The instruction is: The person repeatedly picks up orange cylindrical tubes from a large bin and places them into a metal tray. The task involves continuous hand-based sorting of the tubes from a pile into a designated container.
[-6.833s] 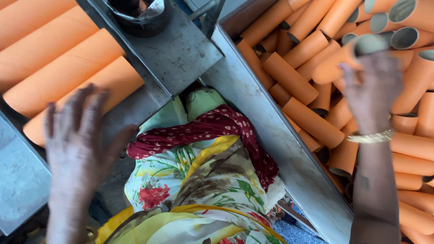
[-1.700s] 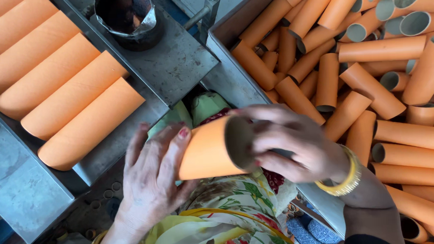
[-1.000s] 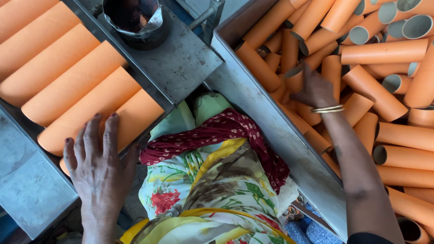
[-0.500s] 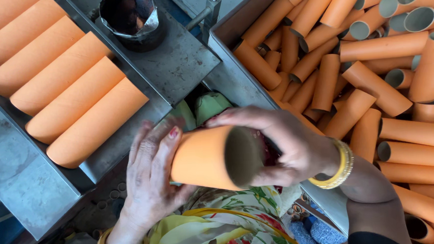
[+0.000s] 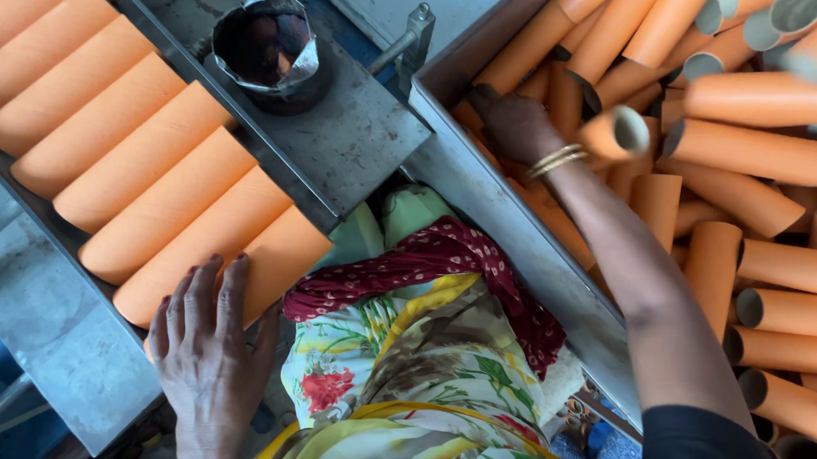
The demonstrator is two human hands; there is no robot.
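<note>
Nearest tube (image 5: 271, 265) lies last in the row on the slanted tray (image 5: 60, 341), under the fingertips of the left hand (image 5: 212, 347); that hand is flat and spread, pressing, not wrapped around anything. Right hand (image 5: 515, 121) is down in the bin (image 5: 500, 206) among the loose tubes (image 5: 749, 151); fingers are buried, so can't tell if it's closed on one or just feeling, tho a short tube (image 5: 613, 133) sits just beside the wrist bangles (image 5: 556, 159). Risks, as I judge them: the row leans downhill toward the left hand, so if the palm lifts or slips the end tube could roll off the tray edge into the lap, w/ the others following since each touches the next. Pressing too hard on one end could skew the tube out of line w/ its neighbours (image 5: 175, 218). On the right, the pile is jumbled, tubes crossing at all angles, so pulling one from below may shift others or jam the hand against the bin wall; thin card ends could dent if pinched. Beyond the left hand, up the tray, is a metal plate (image 5: 357, 139) carrying a dark pot (image 5: 267, 51) w/ a torn foil rim, close to the row's upper side; a stray elbow or tube could knock it. A bolt bracket (image 5: 413, 43) stands between plate and bin, right in the path between both hands. Patterned cloth (image 5: 415, 359) fills the lap between the arms.
</note>
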